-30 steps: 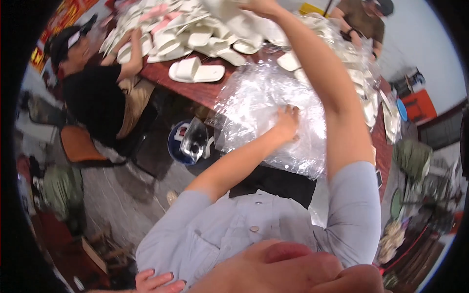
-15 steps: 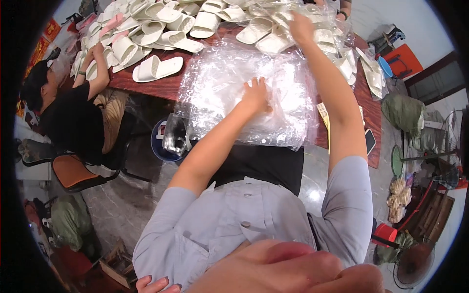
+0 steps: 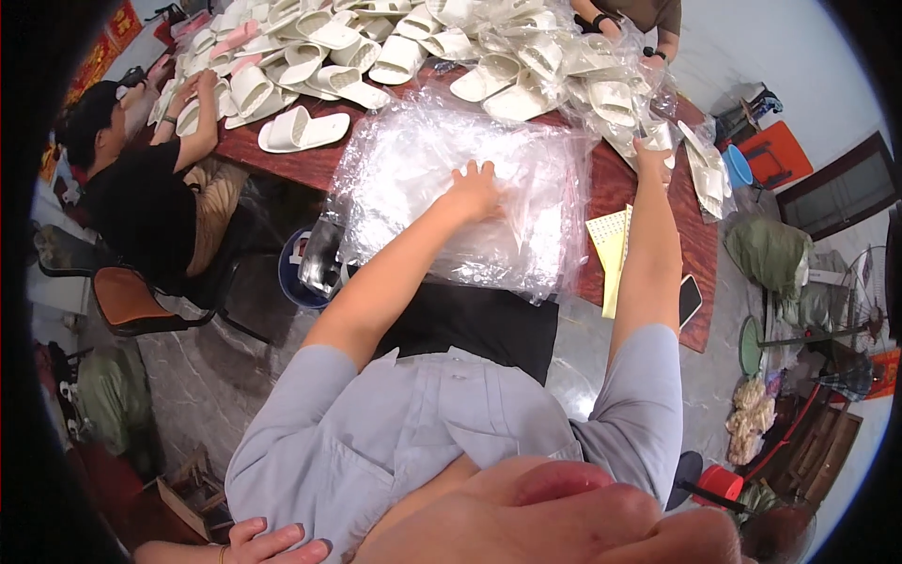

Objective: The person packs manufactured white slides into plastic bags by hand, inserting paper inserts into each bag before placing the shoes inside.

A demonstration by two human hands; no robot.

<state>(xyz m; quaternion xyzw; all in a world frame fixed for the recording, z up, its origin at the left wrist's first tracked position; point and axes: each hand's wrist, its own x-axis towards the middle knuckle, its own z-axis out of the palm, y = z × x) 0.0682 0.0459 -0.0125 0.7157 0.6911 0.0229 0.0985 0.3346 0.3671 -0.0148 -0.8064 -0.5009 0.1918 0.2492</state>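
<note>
My left hand (image 3: 476,191) rests with its fingers spread on a stack of clear plastic bags (image 3: 395,202) at the table's near edge. Farther right, my right hand (image 3: 653,162) closes round the near end of a white slipper (image 3: 661,137) in clear plastic, at the edge of the pile; part of its grip is hidden. More bagged slippers (image 3: 611,101) lie just beyond that hand. To its right is another bagged pair (image 3: 707,169). A single loose white slipper (image 3: 303,130) sits left of the bags.
Loose slippers (image 3: 329,56) heap across the far table. A yellow sheet (image 3: 613,249) and a phone (image 3: 691,299) lie by my right forearm. A co-worker (image 3: 132,179) sits at left; another person's arms (image 3: 662,38) reach in at far right. Another hand (image 3: 272,543) shows at lower left.
My right hand has come back from the far pile, moving nearer and to the right, to a bagged slipper. My left hand stays on the plastic bags.
</note>
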